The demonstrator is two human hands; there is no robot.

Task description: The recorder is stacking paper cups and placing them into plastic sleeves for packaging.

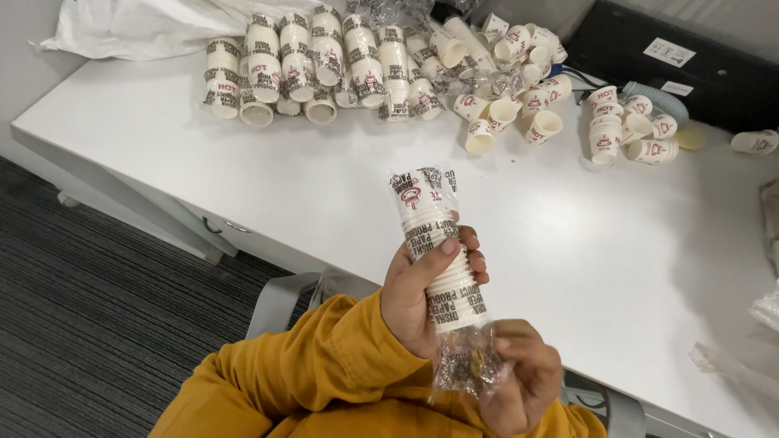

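Note:
My left hand (422, 284) is wrapped around the middle of a sleeve of stacked white paper cups (434, 235) in clear printed plastic, held tilted over the white table's (324, 186) near edge. My right hand (523, 373) pinches the crumpled loose end of the plastic wrap (469, 365) at the sleeve's lower end. Both arms wear mustard-yellow sleeves.
Several wrapped cup sleeves (316, 61) lie in a row at the table's far side. Loose paper cups (511, 81) and short stacks (629, 126) are scattered to the right. A white plastic bag (138, 28) lies far left, crumpled clear plastic (730, 357) at the right edge. Dark carpet (89, 308) is below left.

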